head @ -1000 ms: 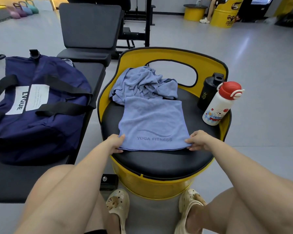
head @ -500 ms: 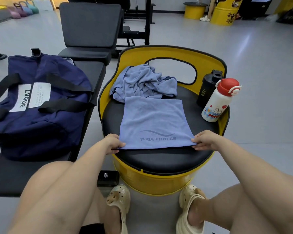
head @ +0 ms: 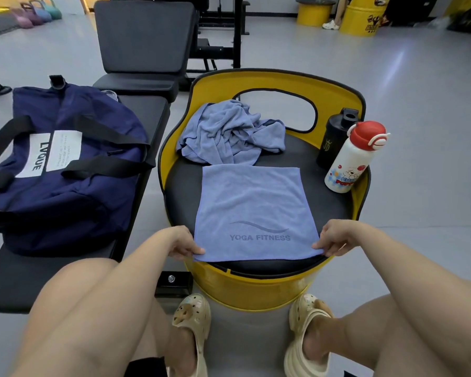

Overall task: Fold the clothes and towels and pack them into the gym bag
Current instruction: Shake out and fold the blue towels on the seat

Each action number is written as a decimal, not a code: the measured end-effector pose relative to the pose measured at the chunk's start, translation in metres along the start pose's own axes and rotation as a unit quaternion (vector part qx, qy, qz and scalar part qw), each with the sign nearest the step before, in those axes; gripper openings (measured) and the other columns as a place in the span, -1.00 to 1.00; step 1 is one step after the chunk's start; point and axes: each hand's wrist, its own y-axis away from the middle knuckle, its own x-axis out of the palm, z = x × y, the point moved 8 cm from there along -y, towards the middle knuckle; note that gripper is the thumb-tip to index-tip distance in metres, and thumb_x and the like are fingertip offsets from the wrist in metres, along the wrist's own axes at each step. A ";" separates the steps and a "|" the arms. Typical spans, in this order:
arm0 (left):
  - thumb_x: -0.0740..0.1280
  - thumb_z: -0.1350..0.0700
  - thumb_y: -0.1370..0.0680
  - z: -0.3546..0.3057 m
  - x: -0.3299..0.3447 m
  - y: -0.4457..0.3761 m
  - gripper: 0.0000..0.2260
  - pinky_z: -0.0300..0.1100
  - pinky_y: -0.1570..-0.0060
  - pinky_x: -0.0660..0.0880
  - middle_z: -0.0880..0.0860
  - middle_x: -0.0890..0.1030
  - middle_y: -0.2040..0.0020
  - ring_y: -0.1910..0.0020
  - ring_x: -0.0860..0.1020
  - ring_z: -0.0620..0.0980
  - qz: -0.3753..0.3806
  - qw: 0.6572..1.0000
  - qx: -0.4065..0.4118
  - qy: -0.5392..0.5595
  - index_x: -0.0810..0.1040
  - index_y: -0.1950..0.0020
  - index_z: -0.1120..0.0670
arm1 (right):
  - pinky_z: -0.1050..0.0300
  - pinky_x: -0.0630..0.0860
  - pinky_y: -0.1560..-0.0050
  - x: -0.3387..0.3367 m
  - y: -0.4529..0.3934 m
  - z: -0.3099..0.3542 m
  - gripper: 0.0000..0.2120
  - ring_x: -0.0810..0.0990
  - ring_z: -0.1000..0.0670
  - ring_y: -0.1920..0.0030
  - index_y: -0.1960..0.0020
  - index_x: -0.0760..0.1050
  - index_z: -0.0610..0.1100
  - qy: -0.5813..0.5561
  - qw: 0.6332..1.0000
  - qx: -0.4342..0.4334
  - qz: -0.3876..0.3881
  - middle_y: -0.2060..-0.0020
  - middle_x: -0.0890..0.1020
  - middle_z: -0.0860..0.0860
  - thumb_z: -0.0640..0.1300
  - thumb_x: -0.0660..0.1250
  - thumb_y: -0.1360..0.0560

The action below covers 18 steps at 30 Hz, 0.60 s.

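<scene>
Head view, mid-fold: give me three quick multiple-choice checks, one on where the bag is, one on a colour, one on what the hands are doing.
1. Where does the gym bag lie?
A. On the black bench left of the yellow seat
B. On the floor by the feet
C. On the yellow seat

2. What colour is the cap of the white bottle?
A. Blue
B. Red
C. Black

3. What are the hands doing to the flat towel?
A. Both rest on the knees
B. One lifts the crumpled cloth
C. Each pinches a near corner

Key: 1 A, the bag sits on the bench pad. 2 B, the cap is red, beside a black bottle. 3 C, the left hand and right hand each pinch a near corner; the crumpled cloth lies untouched.
</scene>
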 end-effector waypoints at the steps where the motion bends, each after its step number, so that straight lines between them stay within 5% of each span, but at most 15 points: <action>1: 0.46 0.02 -0.46 -0.002 -0.006 -0.001 -0.71 -0.23 0.35 0.40 0.06 0.49 0.25 0.31 0.45 -0.04 -0.029 0.999 0.003 -0.024 0.42 0.11 0.16 | 0.22 0.49 0.31 -0.004 0.000 0.001 -0.73 0.58 0.01 0.32 0.16 0.52 -0.21 0.020 1.000 0.003 -0.015 0.33 0.63 -0.05 -0.01 0.47 -0.44; 4: 0.37 -0.06 -0.51 -0.022 -0.033 0.000 -0.67 -0.13 0.24 0.39 0.12 0.49 0.09 0.13 0.48 0.10 -0.196 0.977 0.064 -0.056 0.40 -0.01 0.17 | 0.17 0.41 0.36 -0.028 -0.003 0.018 -0.58 0.51 -0.02 0.35 0.19 0.47 -0.21 0.099 0.986 -0.031 -0.134 0.36 0.56 -0.06 0.17 0.37 -0.47; 8: 0.21 0.08 -0.59 -0.065 -0.034 0.007 -0.87 -0.03 0.01 0.47 0.12 0.52 -0.08 -0.05 0.48 0.11 -0.317 0.928 0.185 -0.057 0.48 -0.04 0.12 | 0.06 0.44 0.23 -0.033 -0.002 0.068 -0.75 0.55 -0.13 0.18 0.18 0.46 -0.17 0.098 0.948 -0.155 -0.260 0.23 0.57 -0.11 -0.03 0.21 -0.57; 12: 0.08 0.11 -0.66 -0.105 -0.004 -0.005 -0.66 -0.05 -0.32 0.27 0.08 0.29 -0.44 -0.41 0.26 0.08 -0.309 0.905 0.253 -0.146 0.31 -0.43 0.09 | -0.01 0.42 0.20 -0.003 -0.015 0.118 -0.74 0.52 -0.20 0.13 0.19 0.45 -0.25 0.105 0.920 -0.265 -0.268 0.21 0.54 -0.14 -0.17 0.11 -0.59; 14: 0.00 0.09 -0.68 -0.122 0.012 -0.020 -0.58 -0.07 -0.46 0.04 0.04 0.06 -0.56 -0.53 0.02 0.04 -0.283 0.900 0.262 -0.205 0.10 -0.54 0.08 | -0.05 0.47 -0.10 0.007 -0.026 0.138 -0.73 0.50 -0.16 -0.16 -0.11 0.52 -0.23 0.109 0.913 -0.297 -0.259 -0.12 0.57 -0.11 -0.16 0.08 -0.62; 18: -0.08 0.05 -0.68 -0.148 0.021 -0.051 -0.54 -0.05 -0.49 -0.12 -0.03 -0.14 -0.57 -0.55 -0.15 -0.03 -0.254 0.879 0.266 -0.304 -0.10 -0.57 0.06 | 0.09 0.03 -0.49 0.017 -0.048 0.167 -0.58 0.07 -0.03 -0.53 -0.52 0.16 -0.16 0.152 0.897 -0.321 -0.262 -0.53 0.16 -0.03 -0.14 -0.02 -0.67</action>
